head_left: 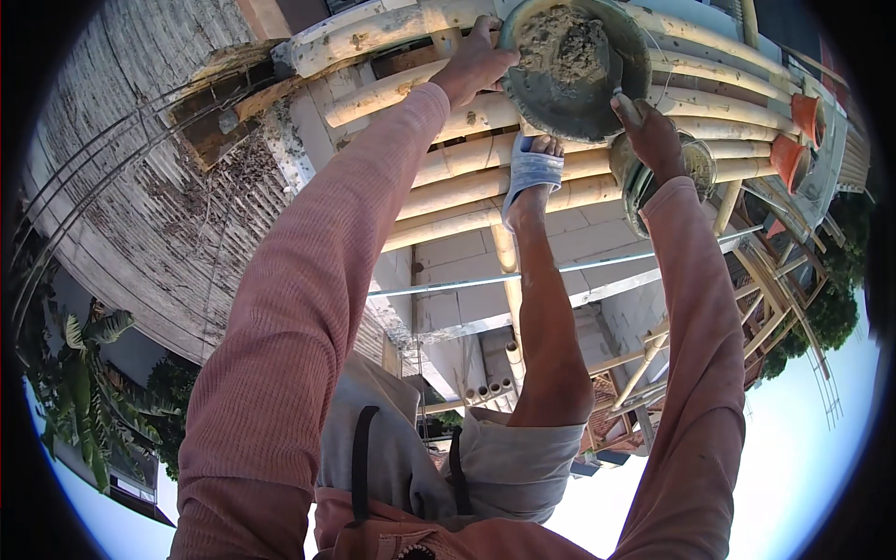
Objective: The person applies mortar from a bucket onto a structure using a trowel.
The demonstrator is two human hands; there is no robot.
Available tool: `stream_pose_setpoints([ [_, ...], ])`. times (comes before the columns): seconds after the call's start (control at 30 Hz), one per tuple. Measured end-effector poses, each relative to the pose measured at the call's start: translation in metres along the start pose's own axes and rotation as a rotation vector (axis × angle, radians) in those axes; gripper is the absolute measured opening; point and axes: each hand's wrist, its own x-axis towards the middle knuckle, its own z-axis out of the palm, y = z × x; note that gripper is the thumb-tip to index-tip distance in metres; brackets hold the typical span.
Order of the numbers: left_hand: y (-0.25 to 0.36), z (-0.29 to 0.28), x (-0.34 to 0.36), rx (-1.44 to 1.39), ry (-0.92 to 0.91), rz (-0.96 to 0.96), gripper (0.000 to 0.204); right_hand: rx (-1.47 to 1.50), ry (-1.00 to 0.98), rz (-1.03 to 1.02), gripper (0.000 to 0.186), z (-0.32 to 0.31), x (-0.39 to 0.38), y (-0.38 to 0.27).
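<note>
A dark bucket [577,119] with wet grey mortar [565,47] inside tilts toward me on bamboo poles at the top. My left hand [476,63] is closed at its left rim. My right hand [651,140] is closed around the pale handle of a trowel [627,108], at the bucket's lower right rim. The trowel's grey blade seems to lie against the inner wall, partly blending with the mortar. Just beneath my right hand is a second bucket [698,166] with mortar residue, partly hidden by that hand and wrist.
My foot in a blue slide sandal [535,177] stands on the bamboo poles [457,191], which have gaps and a drop below. Orange pots [791,161] sit at the right. Thin steel rods [103,154] stick out over the corrugated roof [121,233] at left.
</note>
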Motion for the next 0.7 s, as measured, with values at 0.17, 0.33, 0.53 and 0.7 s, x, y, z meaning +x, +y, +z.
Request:
stream_pose_setpoints([
  [0.17,-0.018,-0.047,-0.016,0.109,0.075,0.054,0.063,0.124,0.004,-0.004,0.070,0.021,-0.014,-0.043],
  [0.33,-0.021,-0.108,-0.063,0.068,0.081,-0.039,0.073,0.168,-0.010,0.113,0.068,0.043,-0.044,-0.125],
  [0.53,-0.040,-0.184,-0.101,0.020,0.164,-0.021,0.077,0.163,0.028,0.067,0.054,0.070,-0.053,-0.210],
  [0.7,-0.069,-0.248,-0.131,0.009,0.317,-0.031,0.083,0.174,-0.002,0.001,0.060,0.076,-0.056,-0.277],
])
